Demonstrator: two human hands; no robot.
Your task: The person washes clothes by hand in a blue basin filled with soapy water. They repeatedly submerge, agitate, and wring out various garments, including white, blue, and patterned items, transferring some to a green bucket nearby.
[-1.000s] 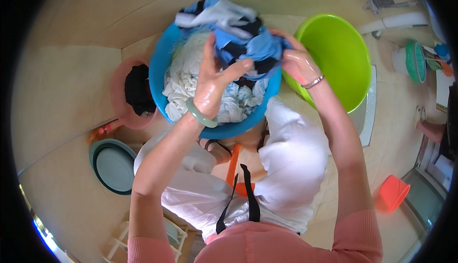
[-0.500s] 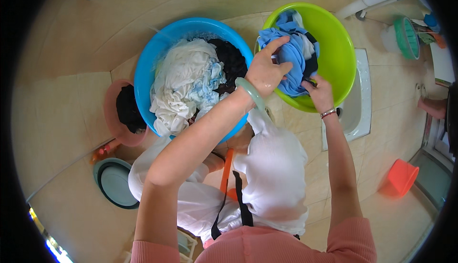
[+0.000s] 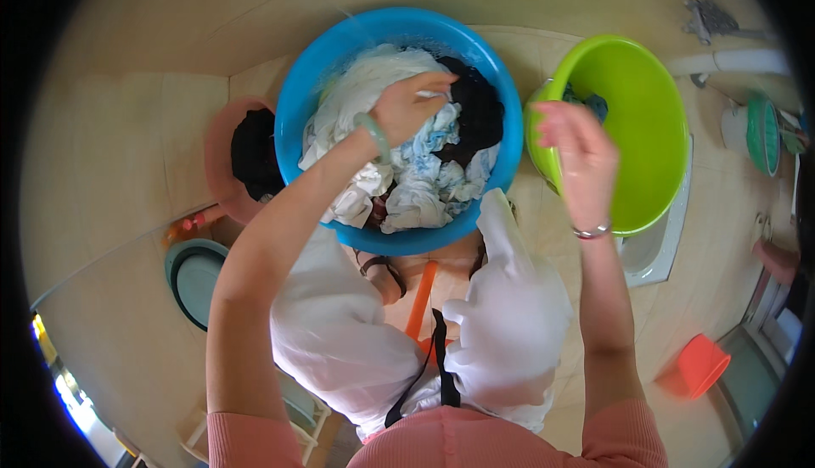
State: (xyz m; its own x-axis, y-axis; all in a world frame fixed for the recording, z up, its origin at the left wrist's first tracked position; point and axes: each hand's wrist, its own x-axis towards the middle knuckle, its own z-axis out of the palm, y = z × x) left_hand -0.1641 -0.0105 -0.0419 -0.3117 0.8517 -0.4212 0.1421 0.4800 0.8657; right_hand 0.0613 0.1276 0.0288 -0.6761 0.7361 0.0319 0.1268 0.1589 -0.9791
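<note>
My left hand [image 3: 412,105], with a pale green bangle at the wrist, is over the blue basin [image 3: 293,69]. Its fingers point right and stand apart, with a bit of white showing between them. Beneath it lie white laundry [image 3: 365,78], white cloth patterned in light blue [image 3: 437,133] and a black garment [image 3: 475,116], in water. Motion smears my right hand [image 3: 581,150], which is raised at the left rim of the lime-green basin [image 3: 649,141]. Behind its fingers a bit of bluish cloth [image 3: 597,107] shows inside that basin; the rest is hidden.
A pink basin [image 3: 222,150] holding black cloth [image 3: 252,154] stands left of the blue one. Nearer me on that side is a grey-green basin [image 3: 193,277]. A white floor fixture [image 3: 658,269] lies beside the green basin, and an orange-red bucket [image 3: 703,366] stands at the right.
My left hand has left the blue cloth in the green basin and moved over the blue basin. My right hand has lifted off that cloth. The view has shifted, and less blue cloth shows.
</note>
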